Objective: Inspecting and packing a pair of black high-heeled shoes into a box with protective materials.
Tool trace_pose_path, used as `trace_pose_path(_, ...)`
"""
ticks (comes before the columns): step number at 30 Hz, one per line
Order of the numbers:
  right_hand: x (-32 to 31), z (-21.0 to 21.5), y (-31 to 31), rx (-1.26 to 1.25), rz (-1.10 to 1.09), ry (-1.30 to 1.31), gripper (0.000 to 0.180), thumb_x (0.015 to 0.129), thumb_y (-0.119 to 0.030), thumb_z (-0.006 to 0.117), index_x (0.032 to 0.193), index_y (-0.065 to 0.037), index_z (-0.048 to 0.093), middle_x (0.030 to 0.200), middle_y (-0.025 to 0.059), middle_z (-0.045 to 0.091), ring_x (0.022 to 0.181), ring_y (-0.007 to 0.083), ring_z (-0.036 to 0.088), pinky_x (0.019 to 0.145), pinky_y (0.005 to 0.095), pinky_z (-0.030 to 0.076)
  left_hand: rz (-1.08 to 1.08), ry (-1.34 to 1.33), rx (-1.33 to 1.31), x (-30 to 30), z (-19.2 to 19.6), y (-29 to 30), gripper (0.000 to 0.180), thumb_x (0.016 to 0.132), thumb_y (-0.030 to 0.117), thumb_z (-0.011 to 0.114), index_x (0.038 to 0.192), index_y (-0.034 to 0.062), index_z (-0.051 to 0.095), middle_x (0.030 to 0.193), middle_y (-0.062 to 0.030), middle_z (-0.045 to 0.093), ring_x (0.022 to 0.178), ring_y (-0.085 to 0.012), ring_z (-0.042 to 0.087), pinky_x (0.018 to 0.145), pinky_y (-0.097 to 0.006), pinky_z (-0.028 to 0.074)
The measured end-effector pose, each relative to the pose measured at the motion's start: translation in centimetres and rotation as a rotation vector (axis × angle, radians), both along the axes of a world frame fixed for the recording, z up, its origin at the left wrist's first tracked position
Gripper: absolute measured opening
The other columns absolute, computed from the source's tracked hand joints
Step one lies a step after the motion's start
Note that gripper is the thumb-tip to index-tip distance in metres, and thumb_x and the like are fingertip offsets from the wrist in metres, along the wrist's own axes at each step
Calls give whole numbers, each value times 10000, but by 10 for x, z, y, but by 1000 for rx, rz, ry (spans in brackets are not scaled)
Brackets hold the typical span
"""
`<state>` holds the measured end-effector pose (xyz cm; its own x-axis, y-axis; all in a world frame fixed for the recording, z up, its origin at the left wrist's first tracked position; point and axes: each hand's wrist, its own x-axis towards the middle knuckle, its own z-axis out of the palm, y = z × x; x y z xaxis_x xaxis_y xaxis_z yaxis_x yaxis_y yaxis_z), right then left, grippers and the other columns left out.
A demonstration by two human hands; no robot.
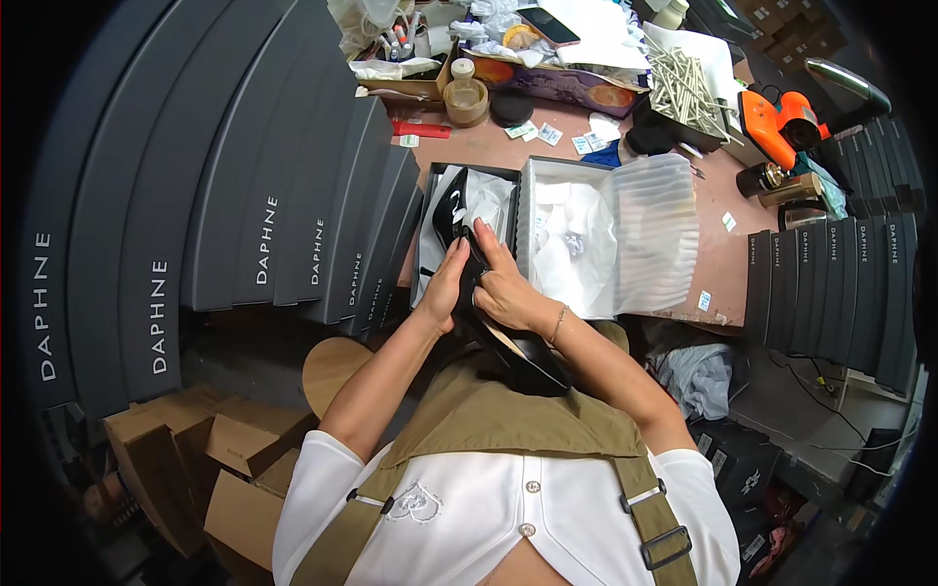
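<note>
A glossy black shoe (500, 330) with a beige insole is held between my two hands, tilted, its near end close to my apron. My left hand (445, 290) presses along its left side with fingers together. On the opposite side, my right hand (508, 290) wraps round it, thumb and fingers closed on the upper. Beyond my fingertips a shiny black tapered part (449, 207) shows over the open dark shoebox (516, 186); I cannot tell whether it belongs to the same shoe. White tissue paper (489, 200) lines that box.
Right of the shoebox lie a white-lined tray (529, 225) with paper and a ribbed translucent sheet (657, 239). Stacks of dark shoeboxes (234, 176) flank the left. Farther off are a jar (466, 102), a box of white sticks (684, 98), an orange tool (767, 127) and a phone (548, 26).
</note>
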<state>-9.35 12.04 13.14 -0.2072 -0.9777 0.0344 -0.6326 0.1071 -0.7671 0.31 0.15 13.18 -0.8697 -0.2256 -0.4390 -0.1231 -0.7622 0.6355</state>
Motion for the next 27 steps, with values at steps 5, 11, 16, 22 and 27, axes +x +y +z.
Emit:
trace_pose_path(5,11,32,30,14,136,19,250,855,-183,572,1039,-14,576,1535,263,33,1402,502,24,1075,638,177,10,18,113,3,-9,2,384,1030,332,356,1338,117,436,1208,-47,543,1124,-148,525,972,-308,435)
trace_pose_path(11,13,42,64,93,-87,29,414,875,-219,485,1269,-99,521,1532,261,66,1403,498,41,1067,639,189,-34,35,106,-16,1,1,357,1023,335,387,1299,120,458,1068,-31,568,1002,-131,579,851,-293,517)
trace_pose_path(16,5,0,25,201,-247,167,368,877,-263,471,979,57,620,1527,297,37,1401,498,76,1031,686,188,-56,-108,125,-27,-35,10,415,991,417,437,1255,109,523,1114,-47,622,975,-151,610,842,-314,498)
trace_pose_path(22,21,-11,13,193,-345,410,304,816,-254,554,764,16,683,1461,296,278,1370,487,208,988,723,214,-33,-223,-87,-14,-6,9,506,987,360,467,1367,32,400,1269,-92,524,1165,-171,491,949,-293,413)
trace_pose_path(27,28,16,31,238,-335,345,279,817,-248,566,819,8,677,1401,287,384,1338,494,269,958,736,234,-2,-302,-176,-13,23,27,437,981,326,504,1286,14,473,1151,-60,573,1054,-117,528,902,-236,409)
